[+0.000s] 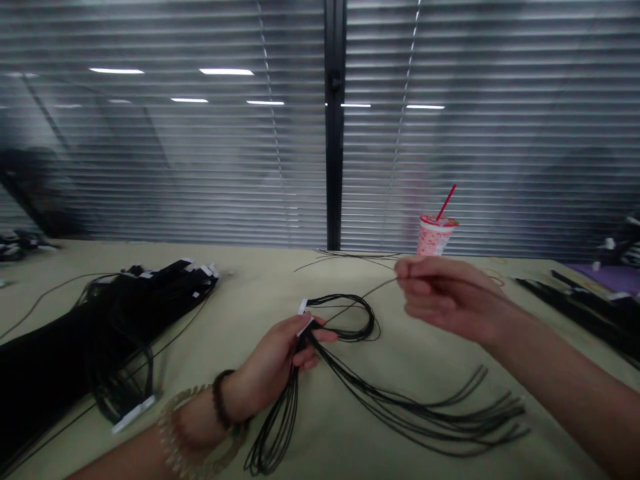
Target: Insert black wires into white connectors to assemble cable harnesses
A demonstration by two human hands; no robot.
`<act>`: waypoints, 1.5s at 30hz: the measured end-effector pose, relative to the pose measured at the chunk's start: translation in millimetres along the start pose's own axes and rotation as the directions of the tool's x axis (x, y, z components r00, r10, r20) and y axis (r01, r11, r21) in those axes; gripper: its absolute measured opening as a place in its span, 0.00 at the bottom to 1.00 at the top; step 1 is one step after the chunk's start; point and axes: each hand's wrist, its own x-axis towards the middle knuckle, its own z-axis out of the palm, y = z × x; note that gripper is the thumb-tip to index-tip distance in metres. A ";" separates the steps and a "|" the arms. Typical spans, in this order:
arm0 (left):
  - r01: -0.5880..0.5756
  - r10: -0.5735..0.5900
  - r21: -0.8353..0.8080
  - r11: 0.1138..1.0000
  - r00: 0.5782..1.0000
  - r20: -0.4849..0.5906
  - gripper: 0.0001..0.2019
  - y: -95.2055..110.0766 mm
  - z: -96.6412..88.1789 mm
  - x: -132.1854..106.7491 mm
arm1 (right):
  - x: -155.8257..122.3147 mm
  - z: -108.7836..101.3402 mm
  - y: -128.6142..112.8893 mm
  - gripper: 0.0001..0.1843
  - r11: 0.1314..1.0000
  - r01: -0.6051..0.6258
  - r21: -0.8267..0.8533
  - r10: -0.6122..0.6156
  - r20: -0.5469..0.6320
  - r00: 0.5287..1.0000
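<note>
Left hand (pixel 273 363) is sitting at about 6 o'clock on the worktop (pixel 240 313), its grip pressed together around a bundle of thin black cords (pixel 350 380) near a white label tag (pixel 303 307). One loop of the bundle is curling toward 12 o'clock from the fist, another loop is hanging down toward 6 o'clock, and the loose ends are fanning out toward 4 o'clock, lying flat on the worktop. Right hand (pixel 440 293) is hovering at about 2 o'clock, above the surface, fingertips pinching a single thin cord strand (pixel 370 290) that is running taut back toward the left fist. A pile of black tagged cord bundles (pixel 125 313) is lying at 9 o'clock, well apart from the hands. A pink patterned cup (pixel 434 239) with a red straw (pixel 447 201) is standing upright at 1 o'clock, just behind the right hand. More black bundles (pixel 590 307) are lying at 3 o'clock.
</note>
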 end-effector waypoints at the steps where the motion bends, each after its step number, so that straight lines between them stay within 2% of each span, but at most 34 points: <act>1: 0.010 -0.010 -0.023 1.000 1.000 0.018 0.11 -0.4 -2.3 1.1 | 0.4 -6.0 -8.2 0.07 0.995 0.085 0.048 -0.081 -0.084 0.993; 3: 0.024 -0.022 -0.048 0.999 0.999 0.042 0.10 -1.2 -5.2 2.4 | 2.3 -17.3 -19.1 0.11 0.968 0.246 0.056 -0.225 -0.248 0.942; 5: 0.035 -0.033 -0.047 0.998 0.998 0.050 0.09 -1.6 -5.5 2.2 | 5.1 -26.2 -22.4 0.13 0.934 0.356 0.027 -0.324 -0.353 0.878; 8: 0.046 -0.046 -0.003 0.999 0.998 0.053 0.10 0.5 -2.4 0.3 | 9.2 -32.4 -19.3 0.11 0.875 0.472 0.111 -0.383 -0.438 0.813; 10: 0.069 -0.071 0.032 0.997 0.996 0.047 0.11 2.9 -0.4 -1.0 | 10.9 -32.9 -16.8 0.11 0.833 0.509 0.216 -0.366 -0.473 0.801; 12: 0.096 -0.098 0.058 0.994 0.995 0.027 0.10 4.7 0.5 -1.5 | 11.5 -32.7 -16.5 0.11 0.818 0.507 0.271 -0.344 -0.475 0.810; 15: 0.083 -0.084 0.098 0.992 0.996 0.004 0.10 4.2 -0.5 -0.6 | 11.9 -33.8 -19.5 0.07 0.831 0.492 0.260 -0.359 -0.424 0.831; 19: 0.053 -0.050 0.170 0.984 0.998 -0.025 0.16 0.3 -0.5 0.5 | 13.6 -28.0 -12.6 0.05 0.860 0.501 0.101 -0.433 -0.375 0.820; 20: 0.052 -0.045 0.200 0.978 0.998 -0.040 0.16 -0.1 0.5 0.3 | 14.4 -22.8 -5.2 0.07 0.873 0.487 0.021 -0.450 -0.353 0.821; 22: 0.055 -0.041 0.271 0.961 0.997 -0.058 0.16 0.1 3.2 -0.8 | 15.8 -7.8 17.9 0.10 0.901 0.406 -0.153 -0.433 -0.262 0.863; 24: 0.064 -0.045 0.333 0.941 0.997 -0.063 0.15 1.2 5.6 -1.8 | 16.2 10.2 48.8 0.09 0.916 0.238 -0.322 -0.289 -0.119 0.950; 25: 0.063 -0.045 0.355 0.933 0.997 -0.060 0.16 1.8 6.2 -2.2 | 15.9 18.6 64.7 0.10 0.903 0.161 -0.398 -0.201 -0.061 0.978; 26: 0.057 -0.041 0.372 0.926 0.998 -0.052 0.16 2.2 6.5 -2.4 | 15.2 25.8 79.4 0.11 0.876 0.121 -0.467 -0.164 -0.052 0.985; 28: 0.044 -0.032 0.396 0.917 0.999 -0.036 0.17 2.4 6.1 -2.4 | 13.2 35.1 102.1 0.11 0.744 0.169 -0.646 -0.235 -0.017 0.972; 30: 0.040 -0.034 0.399 0.916 0.999 -0.023 0.18 1.8 4.9 -2.4 | 11.4 37.3 113.7 0.10 0.598 0.237 -0.766 -0.362 0.007 0.932; 32: 0.044 -0.040 0.392 0.919 0.999 -0.020 0.18 1.0 3.9 -2.7 | 10.5 34.5 116.9 0.10 0.519 0.260 -0.814 -0.434 0.011 0.901; 38: 0.045 -0.039 0.400 0.915 0.999 -0.021 0.18 2.1 5.7 -4.4 | 12.6 25.9 116.3 0.10 0.452 0.243 -0.859 -0.432 0.028 0.902; 45: 0.086 -0.074 0.395 0.915 0.996 -0.045 0.18 3.8 8.4 -3.7 | 14.7 26.0 117.7 0.11 0.468 0.223 -0.855 -0.409 0.015 0.913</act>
